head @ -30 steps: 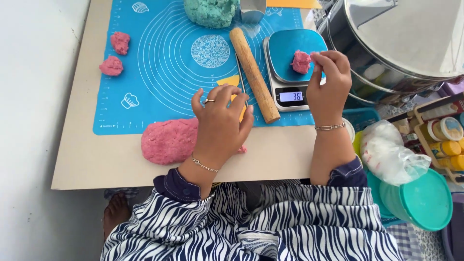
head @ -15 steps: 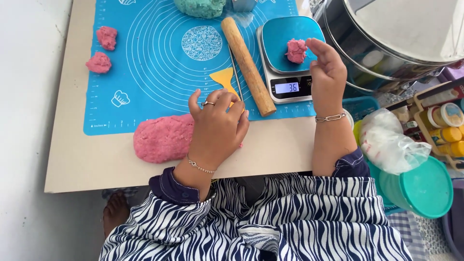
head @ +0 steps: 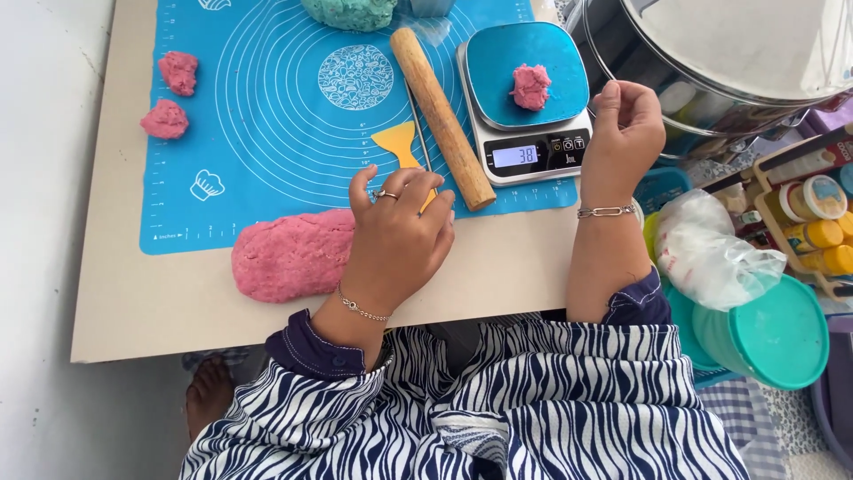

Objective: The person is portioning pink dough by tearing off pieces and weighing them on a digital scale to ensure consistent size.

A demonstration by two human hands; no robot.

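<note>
While the left hand [head: 398,233] lies spread beside it, the pink dough log [head: 293,256] runs left-right, right hand's [head: 625,133] grip loosely curled, empty.

Long pink dough slab [head: 291,255]: matt, rough, crumbly surface. Blue silicone baking mat [head: 267,133]: smooth, faint sheen. Cylindrical wooden rolling pin [head: 442,116]: matt, bare grain. Large steel pot [head: 711,53]: polished, reflective. Beige board tabletop [head: 124,302]: matt, smooth.

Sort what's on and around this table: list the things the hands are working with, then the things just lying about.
In use:
left hand
yellow scraper
large pink dough lump
right hand
kitchen scale
small pink dough piece on the scale

Lying about:
wooden rolling pin
two pink dough portions
green dough
teal lidded tub
plastic bag
</note>
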